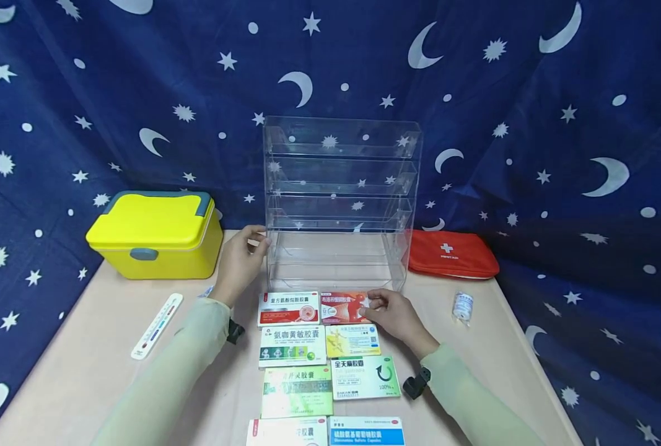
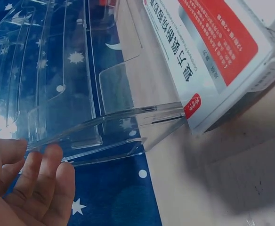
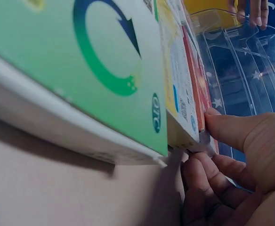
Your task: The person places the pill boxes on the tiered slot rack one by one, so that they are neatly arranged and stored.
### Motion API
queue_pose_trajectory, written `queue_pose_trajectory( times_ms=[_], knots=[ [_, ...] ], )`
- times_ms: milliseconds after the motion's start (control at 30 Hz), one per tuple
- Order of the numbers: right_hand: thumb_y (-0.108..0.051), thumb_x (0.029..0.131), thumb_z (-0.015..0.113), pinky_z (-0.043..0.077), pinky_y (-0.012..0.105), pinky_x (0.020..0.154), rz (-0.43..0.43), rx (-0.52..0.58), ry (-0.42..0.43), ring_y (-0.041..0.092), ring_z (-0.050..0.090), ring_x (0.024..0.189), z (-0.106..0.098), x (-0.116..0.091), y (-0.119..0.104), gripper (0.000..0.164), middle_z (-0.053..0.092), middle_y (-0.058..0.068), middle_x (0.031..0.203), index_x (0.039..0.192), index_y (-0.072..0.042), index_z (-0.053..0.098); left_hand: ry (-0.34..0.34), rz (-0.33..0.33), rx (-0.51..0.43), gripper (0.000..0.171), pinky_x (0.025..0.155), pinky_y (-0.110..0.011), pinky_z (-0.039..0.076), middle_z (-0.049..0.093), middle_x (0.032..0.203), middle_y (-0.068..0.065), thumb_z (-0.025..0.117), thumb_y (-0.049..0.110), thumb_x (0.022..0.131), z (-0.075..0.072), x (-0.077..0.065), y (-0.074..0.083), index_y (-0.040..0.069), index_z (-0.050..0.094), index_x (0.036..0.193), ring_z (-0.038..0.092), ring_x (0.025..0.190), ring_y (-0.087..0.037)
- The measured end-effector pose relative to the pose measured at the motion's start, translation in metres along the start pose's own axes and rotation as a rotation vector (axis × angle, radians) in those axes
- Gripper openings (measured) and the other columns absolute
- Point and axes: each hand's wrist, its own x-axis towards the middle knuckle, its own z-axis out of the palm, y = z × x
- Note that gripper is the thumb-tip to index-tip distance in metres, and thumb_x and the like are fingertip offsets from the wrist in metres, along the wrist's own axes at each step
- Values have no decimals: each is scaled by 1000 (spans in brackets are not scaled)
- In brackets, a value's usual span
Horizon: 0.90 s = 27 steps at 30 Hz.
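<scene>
1. Just in front of the clear rack (image 1: 330, 257), toward its right half, I see the red box (image 1: 338, 316) flat on the table (image 1: 85, 371), its right end pinched between the thumb and fingers of the person's right hand (image 1: 394, 314).
2. Left of that red box, also before the rack, lies a white-and-red box (image 1: 288, 300); other medicine boxes (image 1: 297, 390) run away from the rack in two columns, the nearest cut off by my head view.
3. At the rack's left side, I find the left hand (image 1: 240, 263) with thumb and fingers bent around the edge of the side panel, gripping it.
4. Both forearms reach toward the rack in pale green sleeves (image 1: 191, 353); my right wrist view has the thumb on top of the red box.
5. Left of the rack I make out a yellow case (image 1: 154, 238) and, nearer the person, a thermometer (image 1: 157, 326); right of it, a red pouch (image 1: 453, 263) and a small wrapped bottle (image 1: 463, 308).
6. Behind the rack hangs a blue cloth (image 1: 196, 37) of moons and stars.
</scene>
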Motion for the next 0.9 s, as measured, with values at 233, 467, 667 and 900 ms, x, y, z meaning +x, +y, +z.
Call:
queue_pose_trajectory(
  times_ms=[233,467,667,900],
  knots=[
    [-19,84,85,47,31,70,-3,45,-7,19,57,79,-2,-2,-1,53,64,0,89,131,-11,64,-13,-13,-7,31,71,-39,55,69,105,-8,66,20,101,-1,0,-1,8,63,130,66,85,-24],
    [-15,83,85,50,30,71,-62,59,6,20,58,82,-3,-6,2,53,63,3,97,131,-14,63,-25,-22,8,32,70,-38,55,69,105,-7,66,21,101,0,1,0,9,62,131,65,84,-23],
    [-16,84,85,55,35,82,-101,48,36,18,63,96,-1,-11,4,53,63,4,117,130,-18,58,-31,-30,10,33,70,-39,55,68,106,-7,66,21,101,-1,1,1,9,62,132,66,84,-23],
    [-12,85,84,56,30,78,-102,128,49,18,64,89,-3,-15,3,51,62,3,117,128,-19,58,-38,-33,10,32,70,-39,54,68,106,-8,65,20,102,-1,1,2,9,62,132,65,84,-24]
  ],
)
